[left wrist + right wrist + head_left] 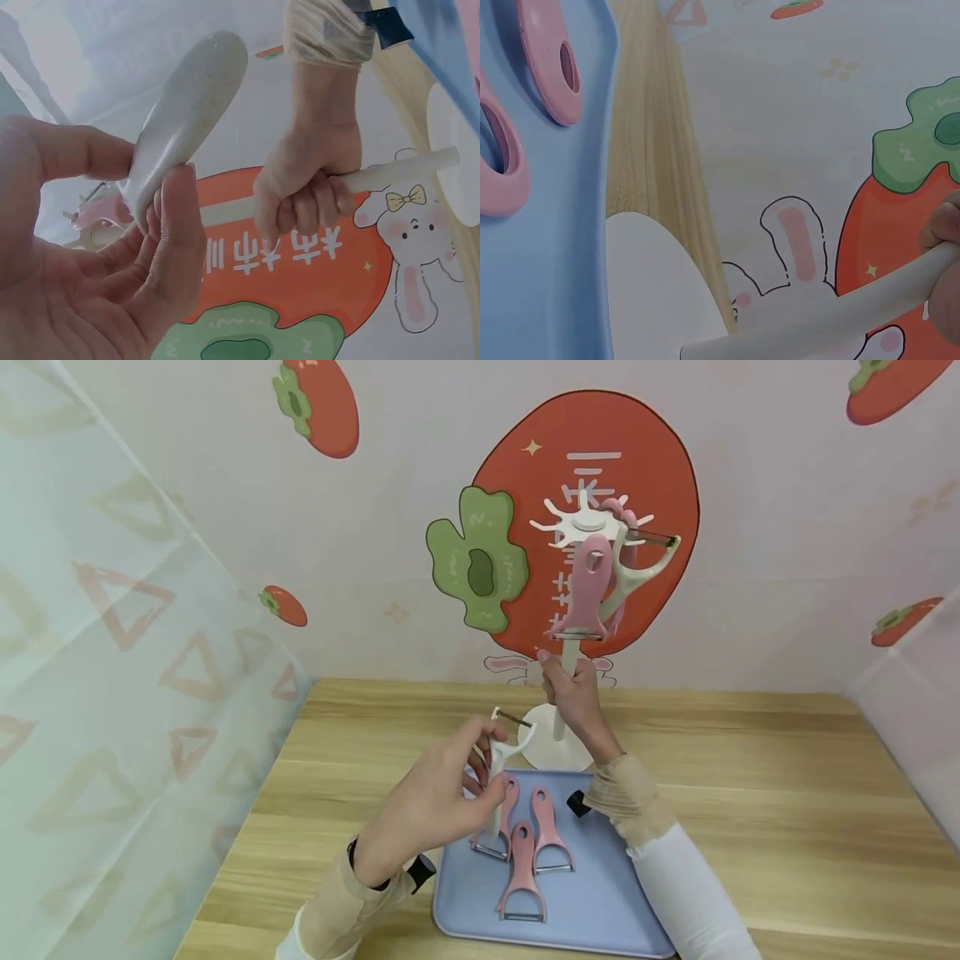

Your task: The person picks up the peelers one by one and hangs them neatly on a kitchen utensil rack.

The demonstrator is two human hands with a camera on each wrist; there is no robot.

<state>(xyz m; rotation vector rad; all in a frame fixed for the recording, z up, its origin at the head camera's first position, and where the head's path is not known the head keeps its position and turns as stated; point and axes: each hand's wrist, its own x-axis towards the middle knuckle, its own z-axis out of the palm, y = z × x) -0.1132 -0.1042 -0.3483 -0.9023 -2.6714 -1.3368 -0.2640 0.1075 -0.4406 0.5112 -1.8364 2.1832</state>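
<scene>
My left hand [442, 797] pinches a white peeler [498, 760] between thumb and fingers, its blade end up, above the blue tray. In the left wrist view the peeler's smooth handle [187, 105] shows close up. My right hand [576, 693] grips the white post of a stand [570, 656], with its round base [536, 739] on the table behind the tray. On the prongs of the stand's top [585, 522] hang a pink peeler [588, 581] at the front and a white peeler [637, 577] beside it. More pink shows behind them, partly hidden.
Several pink peelers, one of them in front [522, 860], lie on the blue tray [600, 893]. The tray rests on a wooden table [787, 793]. A printed backdrop [765, 527] rises behind the table, with a pale curtain-like sheet [150, 652] at the left.
</scene>
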